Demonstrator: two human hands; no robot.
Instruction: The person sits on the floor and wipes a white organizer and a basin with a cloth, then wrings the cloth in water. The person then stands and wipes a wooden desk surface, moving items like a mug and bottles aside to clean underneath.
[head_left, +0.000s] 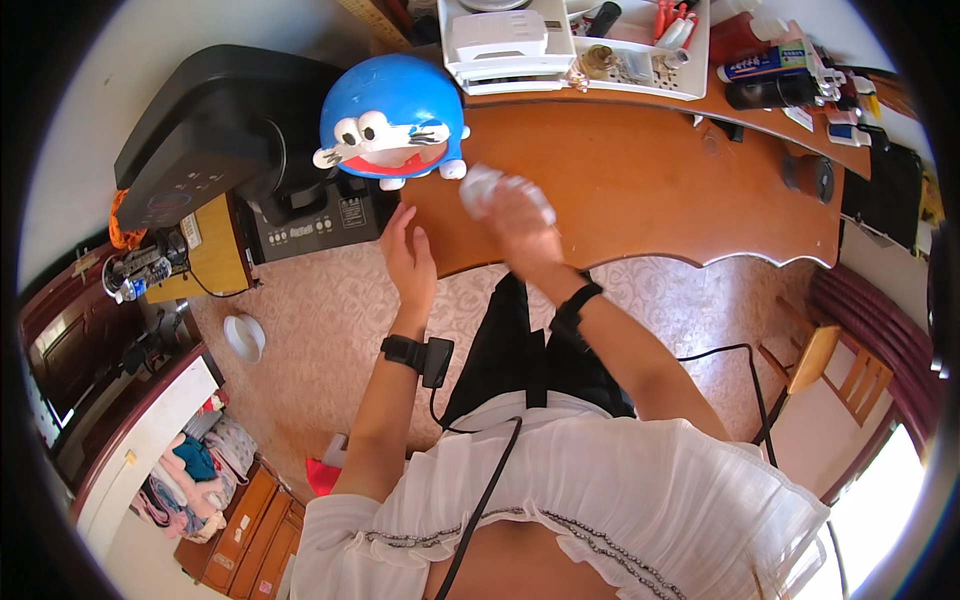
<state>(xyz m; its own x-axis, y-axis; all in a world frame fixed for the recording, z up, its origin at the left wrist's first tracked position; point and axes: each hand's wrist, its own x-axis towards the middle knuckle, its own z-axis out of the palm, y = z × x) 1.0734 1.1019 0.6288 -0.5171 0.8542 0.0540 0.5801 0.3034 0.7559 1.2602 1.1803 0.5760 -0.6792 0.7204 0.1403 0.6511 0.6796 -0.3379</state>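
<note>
My right hand (521, 225) presses a crumpled white cloth or tissue (480, 189) against the brown wooden tabletop (637, 180); the hand is slightly blurred. Just beyond it, at the table's far left, stands a round blue cartoon-cat figure (397, 86) with white eyes and a red mouth. My left hand (409, 262) hovers at the left end of the table's front edge, below the figure. Its fingers are slightly bent, the thumb stands apart, and nothing is in it.
A large black appliance (217, 127) with a control panel stands left of the figure. White organiser trays (637, 82) with small items line the back. Bottles and tubes (772, 94) crowd the right shelf; a dark cup (810, 178) lies near the right edge. A black cable (480, 502) crosses my body.
</note>
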